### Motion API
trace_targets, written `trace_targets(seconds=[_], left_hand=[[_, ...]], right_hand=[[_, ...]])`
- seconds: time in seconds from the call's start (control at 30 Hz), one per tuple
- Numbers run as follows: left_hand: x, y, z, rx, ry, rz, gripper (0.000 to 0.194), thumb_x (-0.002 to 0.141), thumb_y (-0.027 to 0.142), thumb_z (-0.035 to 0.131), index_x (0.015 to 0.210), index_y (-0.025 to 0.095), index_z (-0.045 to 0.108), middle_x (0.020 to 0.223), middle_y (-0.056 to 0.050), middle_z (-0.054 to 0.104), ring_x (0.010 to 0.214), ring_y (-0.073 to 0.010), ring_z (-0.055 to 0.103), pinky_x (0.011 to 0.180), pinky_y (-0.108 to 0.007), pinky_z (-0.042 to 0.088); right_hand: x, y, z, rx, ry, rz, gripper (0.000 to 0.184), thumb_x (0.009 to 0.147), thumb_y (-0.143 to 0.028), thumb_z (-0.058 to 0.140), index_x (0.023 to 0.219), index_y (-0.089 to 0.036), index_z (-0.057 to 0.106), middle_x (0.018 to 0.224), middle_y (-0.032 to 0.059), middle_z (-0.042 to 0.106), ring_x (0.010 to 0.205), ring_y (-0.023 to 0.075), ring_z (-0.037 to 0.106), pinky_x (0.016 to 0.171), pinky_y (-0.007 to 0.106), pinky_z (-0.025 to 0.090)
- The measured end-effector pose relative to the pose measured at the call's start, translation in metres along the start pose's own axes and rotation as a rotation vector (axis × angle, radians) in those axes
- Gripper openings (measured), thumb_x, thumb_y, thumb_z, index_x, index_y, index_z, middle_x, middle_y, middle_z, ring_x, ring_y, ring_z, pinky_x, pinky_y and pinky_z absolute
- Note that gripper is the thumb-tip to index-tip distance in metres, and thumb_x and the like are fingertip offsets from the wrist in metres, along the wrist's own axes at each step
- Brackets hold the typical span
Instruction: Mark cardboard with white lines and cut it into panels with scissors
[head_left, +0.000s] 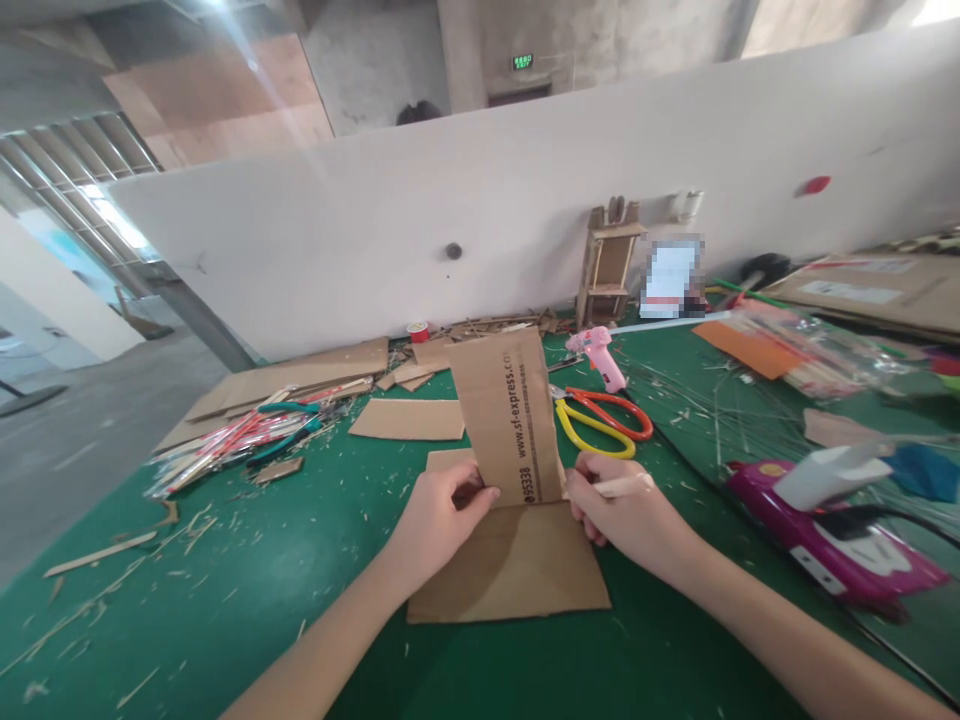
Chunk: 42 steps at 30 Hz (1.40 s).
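Observation:
A printed cardboard piece stands upright, leaning slightly back, across a flat cardboard sheet on the green table. With thumb and fingers, my left hand grips its lower left edge. My right hand is closed around a pale, pen-like stick at the lower right edge of the upright piece; the stick's tip is hidden by my fingers. Just behind that hand lie yellow-handled scissors and a red-handled tool. A pink glue gun rests farther back.
To the right lies a purple power strip with a white plug and black cables. Cardboard offcuts, bundled sticks and teal-handled pliers lie left. A small wooden frame stands against the white partition.

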<state>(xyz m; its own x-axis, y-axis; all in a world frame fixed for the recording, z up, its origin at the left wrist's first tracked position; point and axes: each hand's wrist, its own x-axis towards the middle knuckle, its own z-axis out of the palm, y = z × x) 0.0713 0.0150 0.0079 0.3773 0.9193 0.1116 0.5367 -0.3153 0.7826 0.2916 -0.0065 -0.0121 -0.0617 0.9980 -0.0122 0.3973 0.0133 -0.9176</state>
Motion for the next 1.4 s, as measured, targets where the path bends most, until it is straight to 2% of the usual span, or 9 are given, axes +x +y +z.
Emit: trace_targets(seconds=[0.33, 0.53, 0.7, 0.77, 0.87, 1.0, 1.07, 1.2, 1.4], left_hand=[[0.001, -0.005, 0.001, -0.099, 0.001, -0.012, 0.018, 0.081, 0.030, 0.055, 0.092, 0.020, 0.065, 0.092, -0.005, 0.070, 0.081, -0.0205, 0.065, 0.072, -0.031, 0.051], [0.018, -0.010, -0.025, -0.330, 0.244, -0.093, 0.028, 0.080, 0.039, 0.058, 0.090, 0.014, 0.062, 0.085, -0.007, 0.068, 0.076, -0.0189, 0.063, 0.067, -0.030, 0.050], [0.050, -0.029, -0.072, -0.333, 0.168, -0.117, 0.043, 0.077, 0.044, 0.060, 0.105, 0.011, 0.063, 0.100, -0.013, 0.069, 0.085, -0.0229, 0.065, 0.066, -0.031, 0.049], [0.063, -0.043, -0.086, -0.151, 0.109, -0.151, 0.044, 0.077, 0.044, 0.059, 0.106, 0.012, 0.062, 0.096, -0.014, 0.070, 0.082, -0.0242, 0.066, 0.067, -0.034, 0.050], [0.074, -0.061, -0.095, 0.097, 0.200, -0.193, 0.049, 0.075, 0.038, 0.062, 0.115, 0.011, 0.056, 0.102, -0.018, 0.069, 0.093, -0.0299, 0.064, 0.077, -0.039, 0.048], [0.060, -0.055, -0.087, 0.427, 0.375, -0.095, 0.049, 0.084, 0.036, 0.049, 0.127, 0.013, 0.047, 0.128, -0.022, 0.052, 0.123, -0.0367, 0.043, 0.095, -0.046, 0.034], [0.043, -0.042, -0.078, 0.617, 0.286, -0.051, 0.047, 0.088, 0.042, 0.040, 0.125, 0.015, 0.048, 0.126, -0.020, 0.054, 0.119, -0.0361, 0.047, 0.092, -0.046, 0.037], [0.008, -0.017, -0.061, 0.605, -0.023, -0.136, 0.061, 0.085, 0.060, 0.035, 0.133, 0.022, 0.042, 0.136, -0.013, 0.048, 0.121, -0.0335, 0.046, 0.087, -0.042, 0.043], [0.006, -0.014, -0.042, 0.571, -0.024, -0.095, 0.056, 0.086, 0.033, 0.035, 0.140, 0.017, 0.033, 0.131, -0.015, 0.050, 0.123, -0.0315, 0.043, 0.096, -0.045, 0.036]], right_hand=[[-0.006, -0.007, -0.005, 0.092, 0.133, -0.013, 0.029, 0.085, -0.034, 0.044, 0.059, -0.022, 0.041, 0.048, -0.0049, 0.050, 0.032, 0.0076, 0.044, 0.033, 0.019, 0.032], [-0.005, -0.008, -0.010, 0.003, 0.298, -0.095, 0.030, 0.087, -0.045, 0.046, 0.068, -0.022, 0.048, 0.045, -0.0066, 0.039, 0.034, 0.0084, 0.036, 0.034, 0.021, 0.029], [0.003, -0.019, -0.017, -0.088, 0.147, -0.158, 0.033, 0.080, -0.041, 0.058, 0.107, -0.024, 0.055, 0.086, 0.0033, 0.061, 0.071, 0.0174, 0.060, 0.059, 0.026, 0.050], [0.008, -0.026, -0.019, -0.037, 0.038, -0.175, 0.050, 0.078, -0.041, 0.060, 0.124, -0.026, 0.046, 0.105, 0.0057, 0.058, 0.084, 0.0192, 0.062, 0.069, 0.030, 0.054], [0.018, -0.034, -0.018, -0.026, -0.010, -0.201, 0.051, 0.082, -0.040, 0.056, 0.129, -0.029, 0.040, 0.105, 0.0053, 0.056, 0.090, 0.0201, 0.061, 0.073, 0.032, 0.054], [0.040, -0.029, -0.012, -0.275, 0.141, -0.352, 0.037, 0.086, -0.025, 0.045, 0.123, -0.026, 0.047, 0.106, 0.0075, 0.055, 0.090, 0.0211, 0.060, 0.076, 0.036, 0.052], [0.054, -0.022, -0.009, -0.421, 0.153, -0.463, 0.040, 0.086, -0.017, 0.041, 0.125, -0.025, 0.047, 0.115, 0.0091, 0.053, 0.096, 0.0221, 0.059, 0.084, 0.039, 0.050], [0.074, -0.004, -0.006, -0.597, 0.148, -0.595, 0.049, 0.086, -0.010, 0.034, 0.131, -0.025, 0.046, 0.123, 0.0090, 0.051, 0.111, 0.0230, 0.054, 0.094, 0.040, 0.044], [0.078, 0.010, 0.000, -0.902, 0.101, -0.624, 0.060, 0.082, -0.002, 0.032, 0.139, -0.021, 0.037, 0.135, 0.0073, 0.049, 0.118, 0.0250, 0.046, 0.096, 0.043, 0.039]])
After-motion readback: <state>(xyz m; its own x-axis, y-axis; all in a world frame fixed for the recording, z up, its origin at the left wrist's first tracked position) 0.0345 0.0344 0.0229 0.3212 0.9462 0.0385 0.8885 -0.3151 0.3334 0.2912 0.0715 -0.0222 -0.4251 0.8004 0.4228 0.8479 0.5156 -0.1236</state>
